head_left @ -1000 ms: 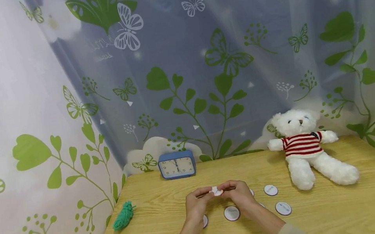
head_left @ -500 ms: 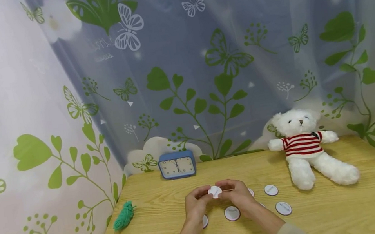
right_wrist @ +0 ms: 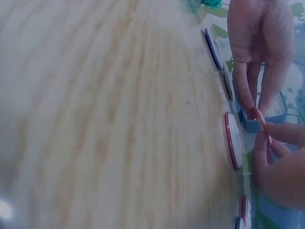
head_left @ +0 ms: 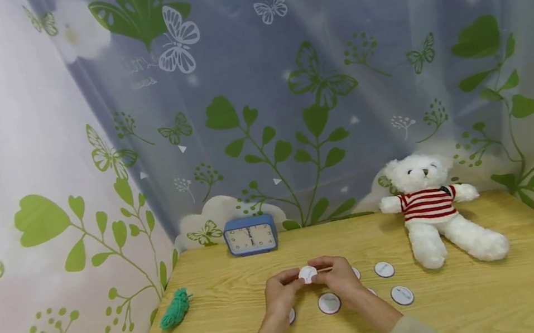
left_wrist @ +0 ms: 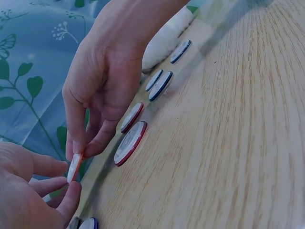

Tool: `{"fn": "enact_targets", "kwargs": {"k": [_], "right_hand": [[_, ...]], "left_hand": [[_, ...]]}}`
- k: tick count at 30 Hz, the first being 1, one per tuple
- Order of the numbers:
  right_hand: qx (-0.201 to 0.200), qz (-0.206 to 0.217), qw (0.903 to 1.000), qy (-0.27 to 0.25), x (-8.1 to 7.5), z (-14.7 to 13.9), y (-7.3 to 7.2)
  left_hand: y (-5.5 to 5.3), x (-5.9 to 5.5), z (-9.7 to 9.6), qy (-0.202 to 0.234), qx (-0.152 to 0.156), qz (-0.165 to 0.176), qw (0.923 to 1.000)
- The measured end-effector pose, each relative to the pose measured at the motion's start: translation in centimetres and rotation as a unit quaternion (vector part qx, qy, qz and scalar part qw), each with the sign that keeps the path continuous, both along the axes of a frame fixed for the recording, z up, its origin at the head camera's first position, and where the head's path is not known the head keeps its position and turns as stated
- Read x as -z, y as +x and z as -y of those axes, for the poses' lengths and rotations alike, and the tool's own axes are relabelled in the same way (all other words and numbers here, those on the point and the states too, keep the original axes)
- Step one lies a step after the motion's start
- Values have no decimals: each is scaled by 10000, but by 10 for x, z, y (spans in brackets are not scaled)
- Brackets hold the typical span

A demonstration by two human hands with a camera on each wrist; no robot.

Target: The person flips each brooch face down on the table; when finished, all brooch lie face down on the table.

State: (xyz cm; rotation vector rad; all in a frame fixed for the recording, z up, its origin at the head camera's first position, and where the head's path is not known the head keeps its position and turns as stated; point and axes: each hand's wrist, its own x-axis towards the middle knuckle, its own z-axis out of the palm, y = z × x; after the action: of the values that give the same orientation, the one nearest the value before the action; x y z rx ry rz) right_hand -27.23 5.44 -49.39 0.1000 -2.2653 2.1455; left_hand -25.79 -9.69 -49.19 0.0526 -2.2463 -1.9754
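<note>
Between both hands, above the table, is a small round white disc (head_left: 308,275) with a printed mark on its face. Its edge looks orange-red in the left wrist view. My left hand (head_left: 280,294) pinches one side between thumb and fingers; my right hand (head_left: 341,277) pinches the other. Just below them lies a similar disc (head_left: 329,303) with a dark red rim. Two more discs, an upper one (head_left: 384,269) and a lower one (head_left: 403,295), lie right of my right hand. Others are partly hidden behind my hands and wrists.
A blue alarm clock (head_left: 251,235) stands at the back of the wooden table (head_left: 208,332). Green yarn (head_left: 176,309) lies by the left edge. On the right sits a white teddy bear (head_left: 431,206) in a striped shirt. A printed curtain (head_left: 242,51) hangs behind.
The held disc has turned from a tilted, nearly edge-on position to show its round face to the head camera. Both hands keep their pinch and stay about where they were.
</note>
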Motion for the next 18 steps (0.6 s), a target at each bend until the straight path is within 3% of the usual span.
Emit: {"fn": "enact_targets", "kwargs": {"k": [12, 18], "right_hand": [[47, 38, 9992, 392, 1, -5, 2], [23, 200, 9995, 241, 3, -6, 3]], "left_hand": [[4, -9, -1, -288, 217, 560, 9978], [4, -9, -2, -243, 229, 617, 9975]]}}
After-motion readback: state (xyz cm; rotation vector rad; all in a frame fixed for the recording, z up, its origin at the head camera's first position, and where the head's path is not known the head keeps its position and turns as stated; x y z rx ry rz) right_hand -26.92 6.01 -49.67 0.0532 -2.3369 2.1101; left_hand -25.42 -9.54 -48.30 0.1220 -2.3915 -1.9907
